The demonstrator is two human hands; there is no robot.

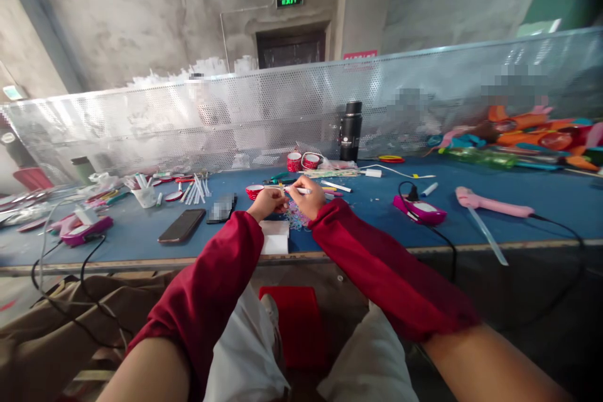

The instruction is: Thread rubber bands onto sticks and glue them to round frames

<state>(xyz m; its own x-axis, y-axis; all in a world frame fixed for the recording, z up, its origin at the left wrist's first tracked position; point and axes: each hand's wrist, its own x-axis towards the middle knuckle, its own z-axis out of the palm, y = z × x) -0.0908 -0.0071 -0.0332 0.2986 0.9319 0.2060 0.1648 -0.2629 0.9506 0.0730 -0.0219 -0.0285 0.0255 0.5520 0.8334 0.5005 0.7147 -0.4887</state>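
My left hand (267,202) and my right hand (307,200) are close together over the near middle of the blue table. The right fingers are closed round a white pen (302,191), its tip pointing toward the left hand. A pinch closes the left fingers, but what lies in them is too small to make out. Below the hands is a heap of small pastel-coloured bits (296,218). White paper or a white card box (275,240) lies at the table edge under my left wrist. Just beyond the left hand stands a small red patterned cup (255,191).
Two red patterned tape-like rolls (294,161) and a black thermos (350,132) stand behind. Dark phones (182,226) lie to the left, near a white cup of sticks (142,193). At right are a purple corded device (419,209) and a pink glue gun (494,202) with a trailing cord.
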